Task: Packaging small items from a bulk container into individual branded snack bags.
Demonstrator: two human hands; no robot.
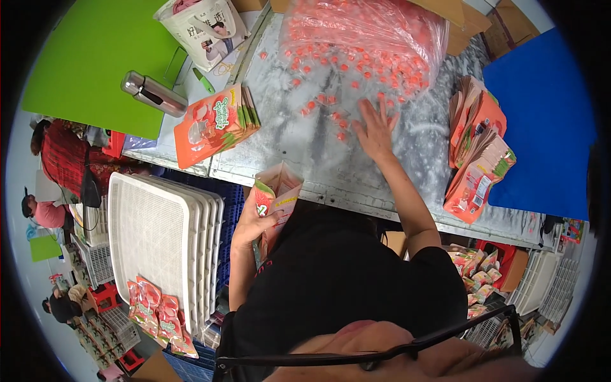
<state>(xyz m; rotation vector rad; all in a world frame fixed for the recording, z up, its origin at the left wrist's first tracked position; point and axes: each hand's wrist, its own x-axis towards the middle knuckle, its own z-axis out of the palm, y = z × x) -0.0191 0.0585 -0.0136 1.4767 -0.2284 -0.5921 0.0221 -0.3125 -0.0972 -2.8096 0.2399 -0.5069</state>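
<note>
My left hand [254, 223] is closed around a red and pink pouch [287, 184], held upright at the table's front edge with its mouth spread wide. What lies inside the pouch I cannot make out. Over the grey metal tabletop [293, 143], my right hand [375, 130] reaches forward with fingers spread, holding nothing that shows. Small red wrapped candies [337, 118] lie loose just left of its fingers. Beyond them a large clear plastic bag [382, 38] spills many more candies onto the table. Whether my fingertips touch any candy I cannot tell.
Flat pouches lie in a stack [210, 124] on the left and in bundles [477, 159] on the right. A steel flask [153, 92], a green-handled tool [202, 81] and a tote bag [203, 32] stand back left. Stacked white trays [153, 223] carry filled pouches [162, 312]. Other people work far left.
</note>
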